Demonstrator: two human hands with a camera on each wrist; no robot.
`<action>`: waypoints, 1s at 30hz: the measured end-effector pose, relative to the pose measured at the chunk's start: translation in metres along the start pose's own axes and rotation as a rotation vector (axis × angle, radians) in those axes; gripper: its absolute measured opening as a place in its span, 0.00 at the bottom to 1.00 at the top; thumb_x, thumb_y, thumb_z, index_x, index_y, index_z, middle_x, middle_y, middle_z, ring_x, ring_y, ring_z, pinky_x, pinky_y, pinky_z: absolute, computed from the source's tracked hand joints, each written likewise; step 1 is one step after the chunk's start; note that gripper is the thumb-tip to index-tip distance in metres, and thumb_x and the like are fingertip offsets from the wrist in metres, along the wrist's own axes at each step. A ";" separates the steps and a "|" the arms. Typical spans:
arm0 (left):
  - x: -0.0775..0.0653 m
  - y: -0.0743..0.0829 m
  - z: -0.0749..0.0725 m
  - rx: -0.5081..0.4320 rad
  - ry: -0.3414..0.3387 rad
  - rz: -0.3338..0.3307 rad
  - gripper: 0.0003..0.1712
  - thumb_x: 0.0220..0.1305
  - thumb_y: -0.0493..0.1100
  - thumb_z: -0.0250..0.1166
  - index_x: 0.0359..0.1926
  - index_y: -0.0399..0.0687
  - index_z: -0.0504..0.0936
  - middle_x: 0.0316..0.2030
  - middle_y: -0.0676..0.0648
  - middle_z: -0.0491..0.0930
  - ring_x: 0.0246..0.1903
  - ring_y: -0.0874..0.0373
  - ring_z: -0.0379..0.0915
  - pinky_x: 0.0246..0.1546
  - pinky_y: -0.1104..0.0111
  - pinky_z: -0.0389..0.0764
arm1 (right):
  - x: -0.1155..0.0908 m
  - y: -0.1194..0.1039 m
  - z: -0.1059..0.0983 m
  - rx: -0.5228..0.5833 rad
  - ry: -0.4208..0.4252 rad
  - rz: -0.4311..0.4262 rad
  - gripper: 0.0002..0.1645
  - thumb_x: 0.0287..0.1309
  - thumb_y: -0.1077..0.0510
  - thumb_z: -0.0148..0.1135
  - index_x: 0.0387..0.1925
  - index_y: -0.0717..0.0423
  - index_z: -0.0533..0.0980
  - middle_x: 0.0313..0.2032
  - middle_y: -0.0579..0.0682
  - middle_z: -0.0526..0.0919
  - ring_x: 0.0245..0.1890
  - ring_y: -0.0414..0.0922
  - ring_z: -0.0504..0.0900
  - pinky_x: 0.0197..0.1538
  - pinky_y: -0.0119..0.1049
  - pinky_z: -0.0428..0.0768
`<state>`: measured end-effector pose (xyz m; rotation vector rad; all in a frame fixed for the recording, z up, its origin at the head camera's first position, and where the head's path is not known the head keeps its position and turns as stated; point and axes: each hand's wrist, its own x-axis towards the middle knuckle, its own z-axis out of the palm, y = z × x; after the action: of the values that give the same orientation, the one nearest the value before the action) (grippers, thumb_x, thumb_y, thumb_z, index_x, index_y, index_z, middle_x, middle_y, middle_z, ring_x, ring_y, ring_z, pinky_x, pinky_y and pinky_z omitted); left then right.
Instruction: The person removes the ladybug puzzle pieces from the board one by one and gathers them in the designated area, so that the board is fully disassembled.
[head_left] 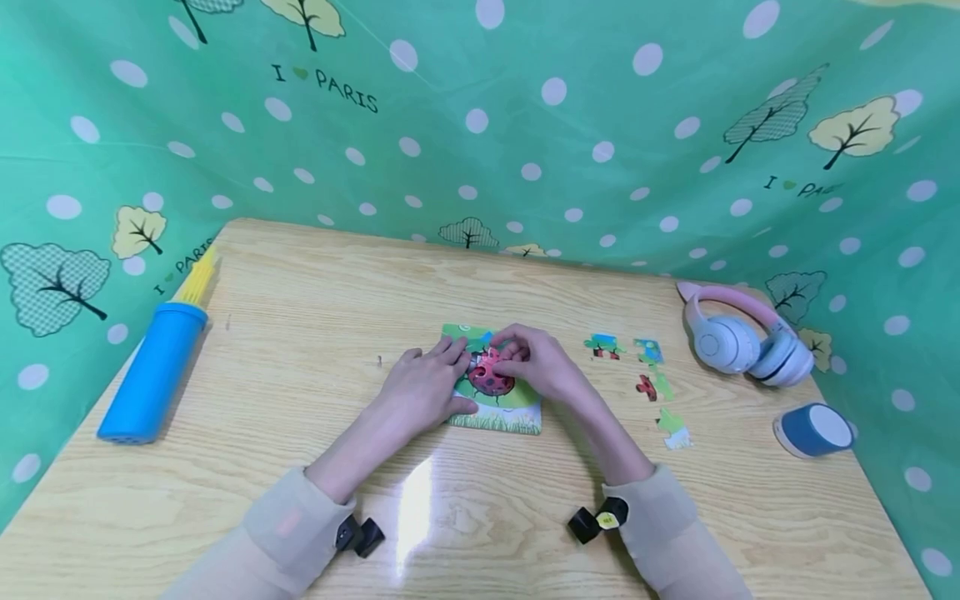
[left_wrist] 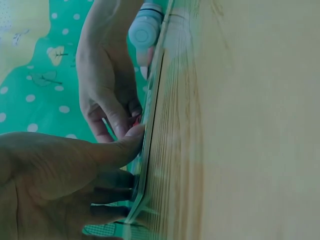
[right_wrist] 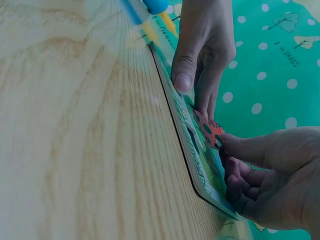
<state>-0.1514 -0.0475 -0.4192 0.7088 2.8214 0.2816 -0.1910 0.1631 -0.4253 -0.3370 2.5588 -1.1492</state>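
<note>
A green ladybug jigsaw puzzle board (head_left: 501,419) with a grassy lower edge lies flat on the table. My right hand (head_left: 542,363) pinches a red, black-spotted puzzle piece (right_wrist: 209,130) between thumb and fingers. That piece is tilted up from the board in the right wrist view. My left hand (head_left: 422,385) rests on the board's left side with extended fingers, its thumb lying near the lower edge. In the right wrist view, the left fingertips (right_wrist: 202,102) come right up to the red piece. Fingers partly cover the ladybug picture.
Several loose puzzle pieces (head_left: 603,346) lie right of the board, among them a red one (head_left: 647,387). Pink and white headphones (head_left: 727,342) and a blue and white cylinder (head_left: 813,430) stand farther right. A blue pump (head_left: 156,371) with a yellow nozzle lies at left.
</note>
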 end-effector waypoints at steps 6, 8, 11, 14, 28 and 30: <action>0.000 0.002 -0.002 -0.020 -0.005 -0.015 0.49 0.62 0.66 0.68 0.75 0.45 0.67 0.80 0.43 0.56 0.80 0.43 0.52 0.74 0.40 0.65 | 0.003 0.001 -0.001 0.029 0.006 0.033 0.17 0.61 0.60 0.72 0.52 0.56 0.83 0.40 0.51 0.87 0.39 0.43 0.82 0.44 0.33 0.81; 0.000 0.002 -0.002 -0.025 -0.001 -0.017 0.48 0.62 0.66 0.67 0.75 0.45 0.68 0.80 0.43 0.56 0.80 0.43 0.52 0.74 0.40 0.65 | 0.003 0.001 -0.001 0.031 0.004 0.028 0.18 0.60 0.60 0.73 0.52 0.56 0.83 0.39 0.51 0.87 0.38 0.43 0.82 0.44 0.33 0.82; 0.001 0.002 -0.001 -0.024 0.008 -0.018 0.46 0.64 0.66 0.66 0.74 0.46 0.69 0.80 0.44 0.57 0.80 0.43 0.53 0.75 0.41 0.65 | 0.003 0.001 -0.003 0.019 -0.020 0.015 0.23 0.56 0.60 0.77 0.53 0.56 0.82 0.39 0.51 0.86 0.38 0.43 0.82 0.44 0.34 0.81; 0.001 0.002 -0.001 -0.018 0.014 -0.019 0.45 0.65 0.66 0.65 0.74 0.46 0.69 0.80 0.44 0.57 0.80 0.43 0.53 0.75 0.41 0.64 | 0.001 0.001 -0.005 -0.011 -0.063 0.003 0.32 0.48 0.59 0.82 0.57 0.56 0.80 0.41 0.51 0.85 0.40 0.44 0.81 0.46 0.35 0.81; 0.001 0.002 0.000 -0.033 0.023 -0.021 0.45 0.65 0.66 0.66 0.74 0.46 0.70 0.79 0.44 0.58 0.80 0.43 0.54 0.75 0.41 0.65 | -0.002 -0.004 -0.005 -0.153 -0.116 -0.036 0.42 0.42 0.60 0.85 0.60 0.54 0.74 0.42 0.51 0.83 0.40 0.45 0.78 0.45 0.35 0.79; 0.001 0.002 0.000 -0.032 0.021 -0.023 0.45 0.65 0.66 0.66 0.74 0.46 0.70 0.79 0.44 0.58 0.80 0.43 0.54 0.75 0.41 0.65 | -0.003 -0.004 -0.005 -0.163 -0.119 -0.039 0.42 0.42 0.60 0.85 0.60 0.54 0.74 0.42 0.51 0.83 0.40 0.45 0.79 0.46 0.36 0.79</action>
<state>-0.1513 -0.0456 -0.4193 0.6707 2.8361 0.3318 -0.1901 0.1645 -0.4187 -0.4812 2.5562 -0.9059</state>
